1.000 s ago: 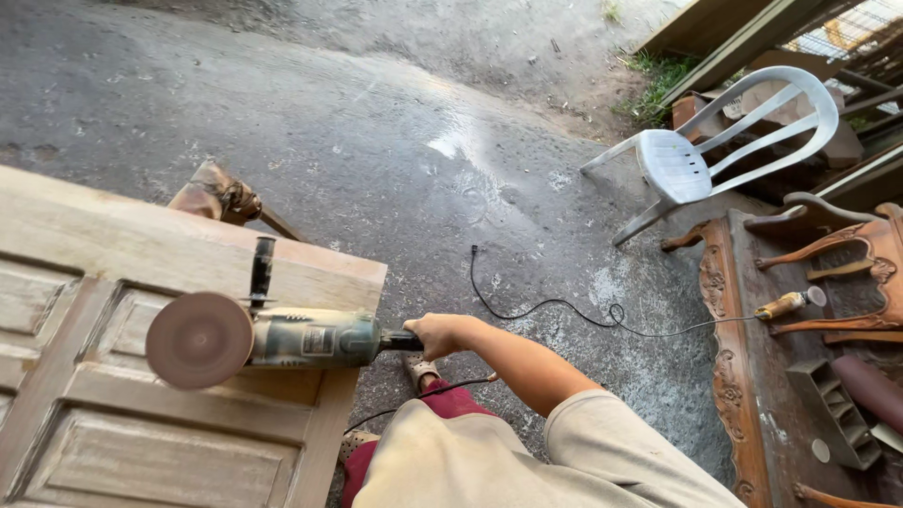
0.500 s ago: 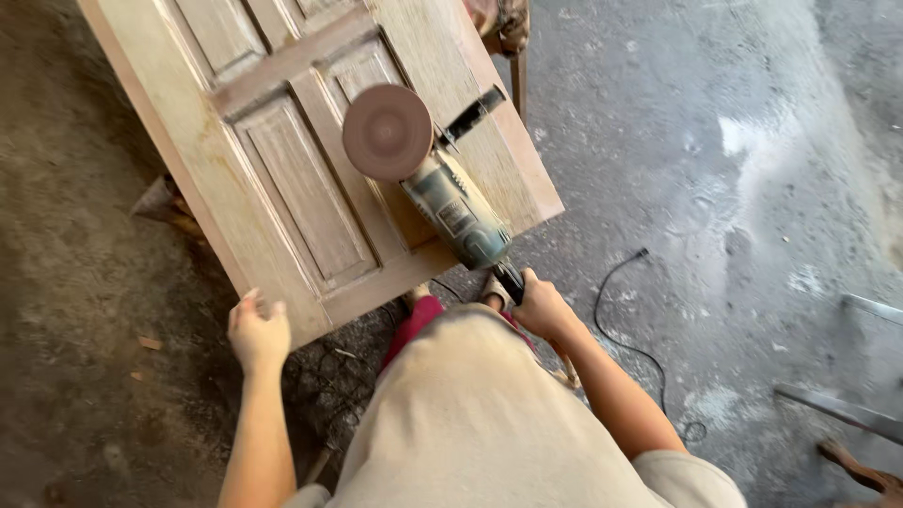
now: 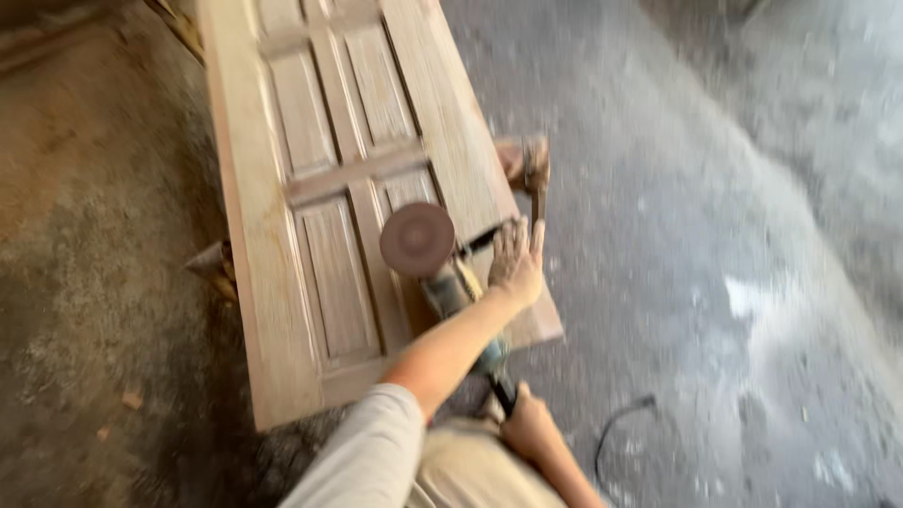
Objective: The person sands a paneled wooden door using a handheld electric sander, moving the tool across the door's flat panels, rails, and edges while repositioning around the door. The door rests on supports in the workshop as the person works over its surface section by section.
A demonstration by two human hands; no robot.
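Observation:
A light wooden panel door (image 3: pixel 310 169) lies flat on low supports. On its near right part rests an angle grinder (image 3: pixel 448 288) with a round brown sanding disc (image 3: pixel 417 238) facing up. My right hand (image 3: pixel 529 428) grips the grinder's rear end, just off the door's near edge. My left hand (image 3: pixel 515 261) reaches across the tool, its fingers stretched flat beside the black side handle (image 3: pixel 482 239); no grip on the handle is visible. The picture is blurred by motion.
A wooden support end (image 3: pixel 527 165) sticks out under the door's right edge, another (image 3: pixel 213 263) at its left. The grinder's black cord (image 3: pixel 616 435) loops on the dusty grey concrete floor (image 3: pixel 715 235) at the right. Bare earth lies at the left.
My left hand has left the door's near corner and crossed over to the grinder's side handle. The view has swung, so the door now runs away from me.

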